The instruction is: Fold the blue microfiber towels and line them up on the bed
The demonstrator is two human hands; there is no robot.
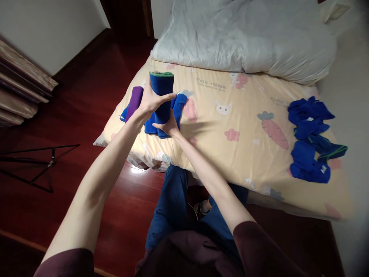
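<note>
A blue rolled towel [162, 86] with green edging at its top is held up above the left part of the bed. My left hand [152, 98] is wrapped round its upper part, the thumb lying across the front. Lower down, my right hand [170, 125] grips the same roll from the right, with its thumb across the base. Behind and below them on the sheet lie a purple rolled cloth [134, 102] and several blue rolled cloths [180, 104], partly hidden by my hands and the held roll.
Several crumpled blue cloths [309, 154], some edged in green, lie at the right of the bed [242, 161]. A pale grey quilt [248, 34] covers the far end. Black tripod legs [43, 163] stand on the red floor at left, below a curtain [21, 84].
</note>
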